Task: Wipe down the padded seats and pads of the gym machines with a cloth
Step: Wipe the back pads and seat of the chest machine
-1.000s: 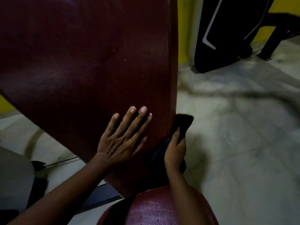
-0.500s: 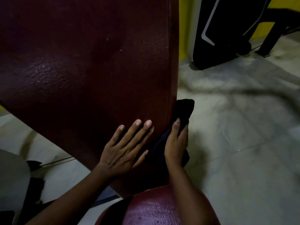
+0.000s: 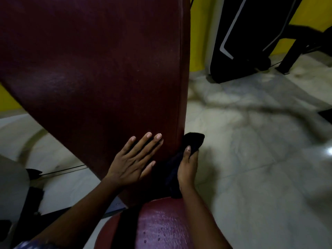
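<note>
Black cloth [image 3: 193, 141] sits on the right side edge of the dark red back pad [image 3: 98, 69], low down. Half a second ago its top poked higher up that edge, now it's back level with the other hand's fingertips, so it reads as an up-and-down rub on the side seam. Judgement: lower edge is getting covered, while the upper edge and the seat [image 3: 161, 227] may still need a pass

Cloth is bunched, with a tail hanging down toward the seat. Pad vinyl is grainy with a faint sheen and a seam line near the right edge. Seat front shows small wet-looking specks

Right hand [image 3: 186, 168] grips the cloth, thumb and fingers curled round it. Left hand [image 3: 133, 162] lies flat and spread on the pad face, about where it was, bracing. Pale marble floor [image 3: 251, 159] beyond, black machine [image 3: 233, 42] against a yellow wall [image 3: 314, 11]
</note>
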`<move>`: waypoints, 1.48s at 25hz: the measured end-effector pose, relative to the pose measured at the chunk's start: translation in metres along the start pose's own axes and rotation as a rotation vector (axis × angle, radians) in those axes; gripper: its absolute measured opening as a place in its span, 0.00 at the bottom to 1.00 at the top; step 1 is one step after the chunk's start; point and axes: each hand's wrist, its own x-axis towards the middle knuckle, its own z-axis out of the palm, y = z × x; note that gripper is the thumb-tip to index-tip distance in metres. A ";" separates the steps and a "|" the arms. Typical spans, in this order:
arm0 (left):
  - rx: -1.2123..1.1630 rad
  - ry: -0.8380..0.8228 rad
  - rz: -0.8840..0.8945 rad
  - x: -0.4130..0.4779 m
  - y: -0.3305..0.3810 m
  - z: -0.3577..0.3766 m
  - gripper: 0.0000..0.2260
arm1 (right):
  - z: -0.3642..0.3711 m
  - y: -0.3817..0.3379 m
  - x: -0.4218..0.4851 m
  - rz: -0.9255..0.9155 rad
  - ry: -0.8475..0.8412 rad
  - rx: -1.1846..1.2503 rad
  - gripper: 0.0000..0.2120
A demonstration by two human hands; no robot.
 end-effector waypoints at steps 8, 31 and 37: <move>-1.509 -0.210 -1.092 0.027 0.019 -0.133 0.20 | -0.060 -0.082 -0.103 -0.165 -0.327 -0.063 0.43; -2.062 0.703 -1.874 -0.033 -0.228 -0.182 0.21 | 0.105 -0.286 -0.172 -1.167 -0.152 -0.646 0.25; -1.682 0.417 -1.631 0.048 -0.281 -0.139 0.29 | 0.138 -0.273 -0.112 -1.483 0.235 -0.826 0.26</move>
